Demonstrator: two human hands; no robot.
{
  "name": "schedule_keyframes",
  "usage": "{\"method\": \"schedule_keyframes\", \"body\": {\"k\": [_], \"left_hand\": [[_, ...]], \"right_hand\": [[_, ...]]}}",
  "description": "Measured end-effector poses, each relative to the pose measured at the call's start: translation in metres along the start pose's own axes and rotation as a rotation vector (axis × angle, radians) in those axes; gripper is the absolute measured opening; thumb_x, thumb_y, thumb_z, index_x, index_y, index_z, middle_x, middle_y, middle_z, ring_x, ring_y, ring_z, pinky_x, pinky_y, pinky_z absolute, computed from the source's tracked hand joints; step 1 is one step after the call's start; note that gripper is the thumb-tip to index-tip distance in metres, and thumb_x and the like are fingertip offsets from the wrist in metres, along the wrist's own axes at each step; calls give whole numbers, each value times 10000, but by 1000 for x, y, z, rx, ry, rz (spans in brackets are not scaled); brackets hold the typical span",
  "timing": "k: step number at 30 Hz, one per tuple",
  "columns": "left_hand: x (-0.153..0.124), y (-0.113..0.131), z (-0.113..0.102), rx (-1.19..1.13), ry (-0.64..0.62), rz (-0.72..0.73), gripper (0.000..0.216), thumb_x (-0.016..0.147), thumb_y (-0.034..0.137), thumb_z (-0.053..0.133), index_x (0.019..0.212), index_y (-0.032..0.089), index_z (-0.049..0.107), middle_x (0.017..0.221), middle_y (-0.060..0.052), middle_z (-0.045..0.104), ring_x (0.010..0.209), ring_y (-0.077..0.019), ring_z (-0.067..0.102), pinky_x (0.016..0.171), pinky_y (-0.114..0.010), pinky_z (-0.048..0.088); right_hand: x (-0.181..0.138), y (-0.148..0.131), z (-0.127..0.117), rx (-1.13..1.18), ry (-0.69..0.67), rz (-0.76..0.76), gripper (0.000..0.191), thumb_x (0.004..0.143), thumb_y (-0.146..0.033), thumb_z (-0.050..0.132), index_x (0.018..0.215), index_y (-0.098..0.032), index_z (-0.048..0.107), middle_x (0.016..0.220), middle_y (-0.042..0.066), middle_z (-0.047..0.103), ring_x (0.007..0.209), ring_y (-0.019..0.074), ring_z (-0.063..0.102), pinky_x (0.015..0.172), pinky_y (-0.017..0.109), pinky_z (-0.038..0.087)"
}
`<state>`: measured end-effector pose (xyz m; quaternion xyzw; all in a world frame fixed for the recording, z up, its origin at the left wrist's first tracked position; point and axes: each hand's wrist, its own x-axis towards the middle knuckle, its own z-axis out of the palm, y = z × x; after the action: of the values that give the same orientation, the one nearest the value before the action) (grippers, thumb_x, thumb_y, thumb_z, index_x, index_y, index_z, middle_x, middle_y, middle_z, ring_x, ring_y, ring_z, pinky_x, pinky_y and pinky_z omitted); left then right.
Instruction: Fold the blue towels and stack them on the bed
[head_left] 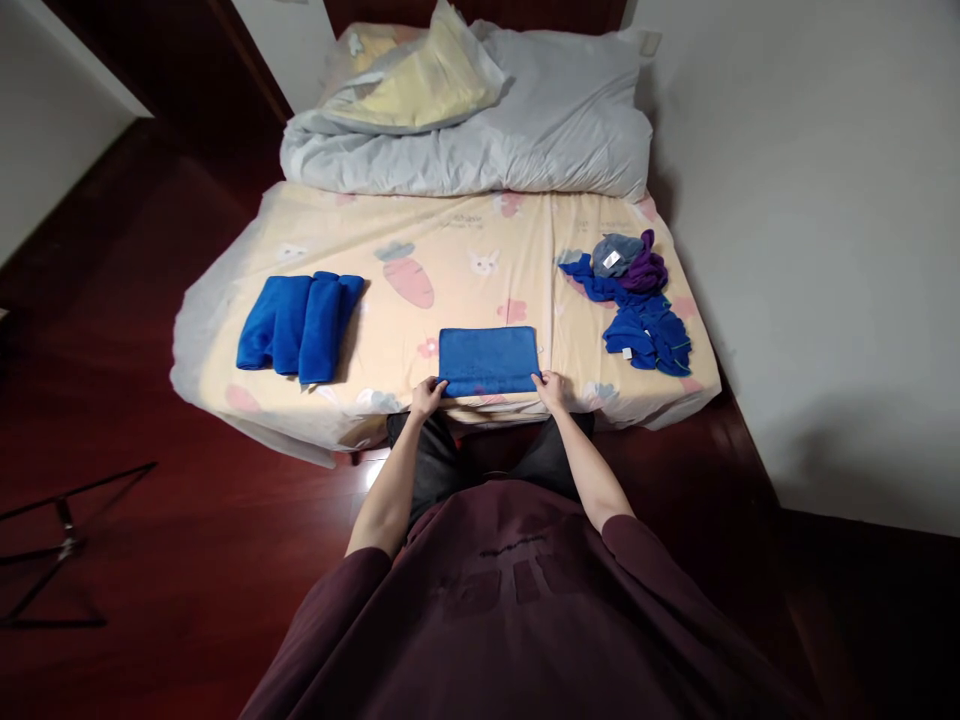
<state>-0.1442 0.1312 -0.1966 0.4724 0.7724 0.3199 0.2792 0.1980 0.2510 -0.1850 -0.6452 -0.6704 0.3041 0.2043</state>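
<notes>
A folded blue towel (488,358) lies flat near the front edge of the bed (450,270). My left hand (427,396) pinches its near left corner. My right hand (551,387) pinches its near right corner. Both hands are closed on the cloth. Left of it, further up the bed, lies a stack of folded blue towels (300,323). At the right edge sits a loose heap of blue, grey and purple cloths (636,300).
A rumpled grey duvet (480,140) and a yellow pillow (420,85) fill the head of the bed. A white wall runs along the right side. Dark red wooden floor surrounds the bed; a black metal frame (60,540) lies on the floor at left.
</notes>
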Motion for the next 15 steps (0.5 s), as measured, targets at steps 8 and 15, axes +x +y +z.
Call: {"method": "schedule_keyframes", "body": {"k": [8, 15], "left_hand": [[4, 2, 2, 32, -6, -96, 361, 939, 495, 513, 805, 189, 651, 789, -78, 718, 823, -234, 681, 804, -329, 531], [2, 3, 7, 117, 24, -112, 401, 985, 483, 460, 941, 163, 697, 901, -130, 755, 911, -277, 707, 863, -354, 516]], "right_hand": [[1, -3, 1, -39, 3, 26, 305, 956, -473, 604, 880, -200, 718, 999, 132, 799, 927, 250, 728, 823, 285, 542], [3, -7, 5, -65, -15, 89, 244, 963, -390, 619, 993, -186, 751, 1053, 126, 792, 974, 238, 731, 879, 292, 539]]}}
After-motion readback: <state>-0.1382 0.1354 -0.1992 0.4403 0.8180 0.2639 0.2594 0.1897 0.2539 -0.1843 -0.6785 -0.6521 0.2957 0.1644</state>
